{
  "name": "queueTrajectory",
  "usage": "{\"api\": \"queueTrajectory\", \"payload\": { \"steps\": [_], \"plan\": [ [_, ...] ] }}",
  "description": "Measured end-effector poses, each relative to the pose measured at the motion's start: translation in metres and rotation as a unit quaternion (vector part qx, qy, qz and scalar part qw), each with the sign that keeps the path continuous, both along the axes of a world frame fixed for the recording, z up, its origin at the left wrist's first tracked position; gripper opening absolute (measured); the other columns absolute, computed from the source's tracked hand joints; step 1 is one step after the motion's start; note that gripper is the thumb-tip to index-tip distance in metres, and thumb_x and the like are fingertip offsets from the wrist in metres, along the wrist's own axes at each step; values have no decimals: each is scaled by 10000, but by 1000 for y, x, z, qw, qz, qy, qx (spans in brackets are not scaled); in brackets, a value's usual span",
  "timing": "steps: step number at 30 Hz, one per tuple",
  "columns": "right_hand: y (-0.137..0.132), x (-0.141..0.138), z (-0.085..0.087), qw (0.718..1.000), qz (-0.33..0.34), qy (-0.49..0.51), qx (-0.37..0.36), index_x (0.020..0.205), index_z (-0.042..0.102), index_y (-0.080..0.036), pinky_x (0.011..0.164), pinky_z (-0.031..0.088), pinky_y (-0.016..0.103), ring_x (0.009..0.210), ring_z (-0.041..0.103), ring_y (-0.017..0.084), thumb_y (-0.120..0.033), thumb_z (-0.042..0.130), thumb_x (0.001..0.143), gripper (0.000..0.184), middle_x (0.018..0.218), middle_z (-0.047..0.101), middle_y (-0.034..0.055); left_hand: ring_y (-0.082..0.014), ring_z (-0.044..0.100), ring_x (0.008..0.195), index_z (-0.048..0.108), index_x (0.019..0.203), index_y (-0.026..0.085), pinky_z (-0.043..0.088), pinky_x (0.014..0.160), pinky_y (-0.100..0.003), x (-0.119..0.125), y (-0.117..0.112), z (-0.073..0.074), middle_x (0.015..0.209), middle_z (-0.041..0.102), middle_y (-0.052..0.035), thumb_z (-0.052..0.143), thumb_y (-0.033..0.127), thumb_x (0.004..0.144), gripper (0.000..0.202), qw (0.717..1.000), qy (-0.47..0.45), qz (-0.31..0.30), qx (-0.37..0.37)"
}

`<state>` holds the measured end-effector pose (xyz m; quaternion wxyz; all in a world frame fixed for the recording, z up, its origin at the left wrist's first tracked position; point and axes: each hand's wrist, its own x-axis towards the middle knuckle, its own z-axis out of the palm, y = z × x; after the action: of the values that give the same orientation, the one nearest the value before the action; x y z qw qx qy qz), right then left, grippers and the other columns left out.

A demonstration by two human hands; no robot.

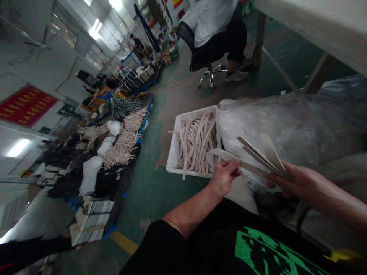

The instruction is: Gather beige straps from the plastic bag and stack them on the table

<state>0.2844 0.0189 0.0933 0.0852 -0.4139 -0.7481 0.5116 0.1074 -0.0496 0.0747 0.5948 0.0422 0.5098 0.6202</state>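
My left hand pinches the end of a beige flat strap that loops over beside a white tray. My right hand is closed on a fan of several beige straps that stick up and to the left. Just beyond my left hand, the white plastic tray on the floor is full of the same beige straps. My black-clad lap with green print fills the bottom of the view.
A large clear plastic bag lies behind my hands. A person sits on an office chair further back under a table. Bundles of cords and white bags are heaped at left on the green floor.
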Motion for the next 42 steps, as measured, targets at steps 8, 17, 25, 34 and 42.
{"api": "queueTrajectory", "payload": {
  "steps": [8,17,25,34,42],
  "plan": [
    [-3,-6,4,999,6,22,-25,860,610,-252,464,447,296,479,599,195,-618,492,800,389,666,700,33,-48,504,536,645,645,145,420,594,-226,-4,3,4,634,605,47,994,453,299,580,999,15,40,4],
    [-1,-1,-4,999,-6,21,28,886,606,-252,460,412,289,474,585,201,-628,473,835,402,539,628,5,-58,537,551,667,691,131,439,598,-223,1,4,4,649,628,34,990,393,411,502,1000,-1,11,12],
    [-7,-9,-1,999,-13,29,29,1014,604,-255,516,451,305,518,619,214,-569,488,869,364,611,668,6,-94,590,592,721,782,112,455,617,-248,4,0,5,719,684,-12,979,392,455,502,997,-12,-70,18],
    [-6,-10,4,998,-19,67,4,876,559,-234,537,468,284,530,624,177,-574,508,884,344,673,678,14,-74,559,567,695,730,121,457,617,-231,-2,5,2,661,646,12,984,393,451,486,997,13,-76,11],
    [-9,-1,13,991,-26,113,-64,866,588,-220,550,474,270,543,618,151,-618,590,862,398,773,711,23,-47,537,551,669,724,133,455,607,-205,-6,10,3,689,650,29,978,324,455,452,999,42,-28,-1]
  ]
}}
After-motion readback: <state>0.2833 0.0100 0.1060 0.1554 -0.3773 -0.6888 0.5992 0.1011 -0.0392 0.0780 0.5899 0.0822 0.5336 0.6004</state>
